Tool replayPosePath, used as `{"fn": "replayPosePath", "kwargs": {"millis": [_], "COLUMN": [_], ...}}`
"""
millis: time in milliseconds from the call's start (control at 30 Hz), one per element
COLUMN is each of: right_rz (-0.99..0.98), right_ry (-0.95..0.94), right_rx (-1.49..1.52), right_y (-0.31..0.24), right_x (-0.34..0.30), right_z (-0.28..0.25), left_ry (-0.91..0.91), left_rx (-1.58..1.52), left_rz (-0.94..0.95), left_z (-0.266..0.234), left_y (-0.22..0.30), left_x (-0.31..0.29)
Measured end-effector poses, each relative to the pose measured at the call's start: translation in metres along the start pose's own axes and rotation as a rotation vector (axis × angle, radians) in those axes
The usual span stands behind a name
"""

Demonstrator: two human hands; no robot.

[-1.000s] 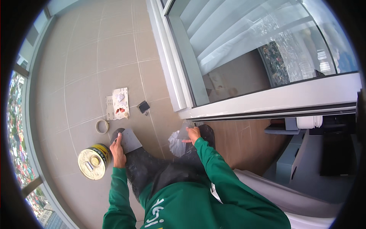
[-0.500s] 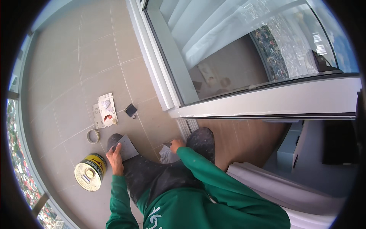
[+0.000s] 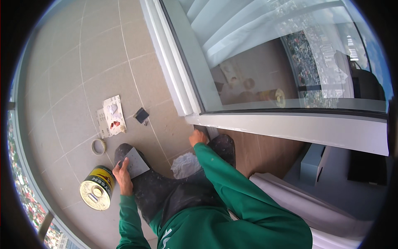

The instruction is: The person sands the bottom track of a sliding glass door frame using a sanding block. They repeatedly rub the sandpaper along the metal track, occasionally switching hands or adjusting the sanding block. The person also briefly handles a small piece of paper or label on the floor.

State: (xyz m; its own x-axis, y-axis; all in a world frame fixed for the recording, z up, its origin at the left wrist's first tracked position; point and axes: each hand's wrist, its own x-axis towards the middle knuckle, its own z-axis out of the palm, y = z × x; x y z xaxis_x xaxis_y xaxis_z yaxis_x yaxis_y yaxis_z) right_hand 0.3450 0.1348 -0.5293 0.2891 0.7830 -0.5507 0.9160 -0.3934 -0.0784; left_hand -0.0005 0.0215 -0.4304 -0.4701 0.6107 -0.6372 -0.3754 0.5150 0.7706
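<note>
My left hand [image 3: 123, 176] grips the edge of a flat, pale grey rectangular plate [image 3: 138, 163] with small dark specks. The plate rests over my left knee. Closed fingers show on my right hand [image 3: 198, 137], which is at the sliding door's floor track [image 3: 212, 132], by the corner of the white door frame [image 3: 191, 119]. Something dark and thin shows at its fingertips; I cannot make out what it is. A crumpled white rag [image 3: 185, 165] lies on the floor between my legs, apart from both hands.
A yellow and black can [image 3: 96, 195] stands at my left. Ahead of it lie a roll of tape [image 3: 98, 147], a stained cardboard piece [image 3: 112, 114] and a small black block [image 3: 141, 114]. A glass door panel [image 3: 257, 74] rises at the right; a curtain [image 3: 286, 193] hangs beside me.
My right hand has moved forward and slightly right, from beside the rag to the door track. The rag is now in fuller view. My left hand still holds the plate.
</note>
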Motion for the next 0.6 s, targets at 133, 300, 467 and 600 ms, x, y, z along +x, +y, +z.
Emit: {"fn": "replayPosePath", "kwargs": {"millis": [133, 300, 467, 600], "right_rz": [0.002, -0.081, 0.029, -0.236], "right_ry": [0.03, -0.069, -0.03, 0.073], "right_rx": [-0.029, -0.021, 0.014, -0.072], "right_y": [-0.003, -0.01, -0.007, -0.013], "right_x": [-0.004, -0.018, -0.004, -0.018], "right_z": [0.015, -0.003, -0.01, 0.017], "left_ry": [0.005, 0.02, -0.013, -0.002], "left_rx": [0.022, 0.013, -0.043, -0.034], "left_rz": [0.001, -0.003, -0.028, -0.014], "left_z": [0.001, -0.004, -0.006, -0.007], "left_y": [0.0, -0.003, 0.0, -0.002], "left_x": [0.0, 0.003, 0.003, 0.007]}}
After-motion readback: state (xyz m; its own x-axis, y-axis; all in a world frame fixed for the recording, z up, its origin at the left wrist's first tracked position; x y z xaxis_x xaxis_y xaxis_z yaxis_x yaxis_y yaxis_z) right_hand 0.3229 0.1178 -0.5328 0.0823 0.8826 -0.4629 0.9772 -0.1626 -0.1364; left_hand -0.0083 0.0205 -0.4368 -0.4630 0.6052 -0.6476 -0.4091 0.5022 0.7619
